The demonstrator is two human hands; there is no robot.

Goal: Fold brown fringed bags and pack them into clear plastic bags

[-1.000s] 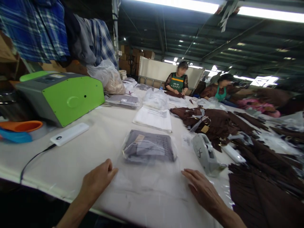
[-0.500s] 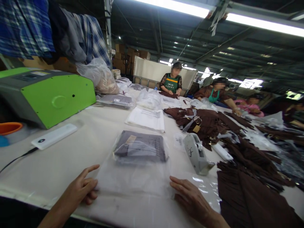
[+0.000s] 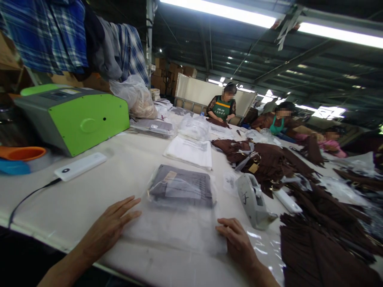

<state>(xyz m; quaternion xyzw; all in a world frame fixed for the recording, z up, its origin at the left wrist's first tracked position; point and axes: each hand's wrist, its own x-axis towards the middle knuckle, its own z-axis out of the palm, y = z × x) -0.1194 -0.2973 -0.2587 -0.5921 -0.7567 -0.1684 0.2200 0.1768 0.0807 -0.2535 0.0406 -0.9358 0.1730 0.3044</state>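
A clear plastic bag (image 3: 176, 229) lies flat on the table in front of me, with a folded grey fringed bag (image 3: 187, 187) inside its far half. A tan tag (image 3: 170, 175) shows through the plastic. At the left edge of the plastic is my left hand (image 3: 112, 223), its fingers stretched out and holding nothing. My right hand (image 3: 236, 241) rests by the right edge, fingers extended and slightly bent, the fingertips at the plastic. Just beyond that hand stands a grey tape dispenser (image 3: 253, 201).
Brown fringed pieces (image 3: 317, 243) are heaped along the right. White sheets (image 3: 190, 152) lie behind the plastic bag. On the left are a green and grey machine (image 3: 92, 121), a white device with a cable (image 3: 80, 166) and an orange roll (image 3: 25, 153). Co-workers (image 3: 223, 105) work across the table.
My left hand has opened from a partly curled shape to outstretched fingers and moved slightly up. My right hand stays by the right edge. The whole view has shifted a little.
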